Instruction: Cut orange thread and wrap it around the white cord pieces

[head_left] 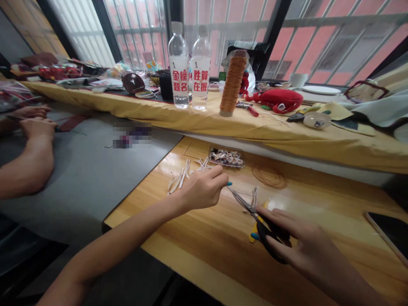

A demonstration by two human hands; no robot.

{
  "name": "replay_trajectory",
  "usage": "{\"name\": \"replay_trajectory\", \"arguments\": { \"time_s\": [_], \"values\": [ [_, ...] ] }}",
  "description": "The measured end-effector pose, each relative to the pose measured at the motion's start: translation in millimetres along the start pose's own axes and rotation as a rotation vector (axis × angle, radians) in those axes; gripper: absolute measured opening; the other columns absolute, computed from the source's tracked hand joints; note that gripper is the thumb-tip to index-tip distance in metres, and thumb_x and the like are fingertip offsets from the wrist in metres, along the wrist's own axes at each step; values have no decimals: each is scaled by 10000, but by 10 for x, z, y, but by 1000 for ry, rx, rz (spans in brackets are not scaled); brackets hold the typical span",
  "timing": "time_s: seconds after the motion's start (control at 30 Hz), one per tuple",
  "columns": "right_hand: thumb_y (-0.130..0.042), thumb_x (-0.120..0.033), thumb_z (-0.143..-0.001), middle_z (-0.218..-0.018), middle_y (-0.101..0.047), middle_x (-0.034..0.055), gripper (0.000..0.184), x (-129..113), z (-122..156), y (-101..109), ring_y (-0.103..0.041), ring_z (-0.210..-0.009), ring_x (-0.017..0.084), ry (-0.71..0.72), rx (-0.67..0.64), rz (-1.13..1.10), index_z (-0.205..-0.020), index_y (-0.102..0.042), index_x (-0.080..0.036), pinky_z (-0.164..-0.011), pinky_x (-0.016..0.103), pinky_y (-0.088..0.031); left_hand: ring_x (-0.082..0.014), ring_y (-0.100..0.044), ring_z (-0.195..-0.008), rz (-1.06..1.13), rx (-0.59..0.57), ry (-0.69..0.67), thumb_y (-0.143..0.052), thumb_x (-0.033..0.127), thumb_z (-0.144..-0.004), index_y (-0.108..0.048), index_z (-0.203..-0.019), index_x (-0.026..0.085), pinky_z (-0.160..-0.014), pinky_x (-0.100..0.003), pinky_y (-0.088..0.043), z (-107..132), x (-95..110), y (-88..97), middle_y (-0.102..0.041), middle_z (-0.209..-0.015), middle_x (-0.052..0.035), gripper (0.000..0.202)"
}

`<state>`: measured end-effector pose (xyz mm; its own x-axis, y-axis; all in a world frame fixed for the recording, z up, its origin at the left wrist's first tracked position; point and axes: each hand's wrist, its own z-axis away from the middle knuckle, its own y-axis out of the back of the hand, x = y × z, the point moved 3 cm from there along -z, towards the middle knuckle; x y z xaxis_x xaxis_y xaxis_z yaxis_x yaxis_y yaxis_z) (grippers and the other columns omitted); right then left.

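My right hand (296, 242) holds a pair of scissors (245, 202) by the black handles, blades pointing up and left. The blades look slightly parted. Their tips are close to the fingertips of my left hand (207, 187), which is closed in a pinch. A thin pale cord (255, 197) seems to run from that pinch past the blades; its held end is hidden. White cord pieces (180, 178) lie in a loose bunch behind my left hand. Under the scissors is a yellow object (253, 236), mostly covered.
A clear tray of beads (226, 156) and a brown cord coil (269, 176) lie at the table's back. A phone (387, 233) is at right. Two bottles (180, 68) and a brown cord spool (234, 83) stand on the cloth-covered ledge. Another person's hands (35, 121) are at left.
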<state>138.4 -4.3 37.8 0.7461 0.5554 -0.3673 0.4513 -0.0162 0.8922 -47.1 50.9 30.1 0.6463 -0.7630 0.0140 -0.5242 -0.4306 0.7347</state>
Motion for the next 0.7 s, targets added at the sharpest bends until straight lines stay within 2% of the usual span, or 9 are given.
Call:
{"name": "replay_trajectory", "arguments": {
  "time_s": [0.37,0.7],
  "values": [
    [-474,-239,-736,-881,-674,89,337,21,18,-27,-638,-761,218,-9,6,48,-1040,-598,-163,-607,317,-527,-93,-350,-485,-8,21,-22,-314,90,-768,-477,-647,153,-417,-196,-288,-5,-1,-1,-446,-618,-15,212],
    [-466,-204,-736,-924,-669,91,348,27,34,-46,-634,-802,216,34,8,81,-1058,-595,-176,-598,281,-524,-98,-353,-500,13,-22,-68,-293,97,-771,-460,-652,160,-403,-201,-251,9,16,-42,-431,-619,-15,215]
  ]
}}
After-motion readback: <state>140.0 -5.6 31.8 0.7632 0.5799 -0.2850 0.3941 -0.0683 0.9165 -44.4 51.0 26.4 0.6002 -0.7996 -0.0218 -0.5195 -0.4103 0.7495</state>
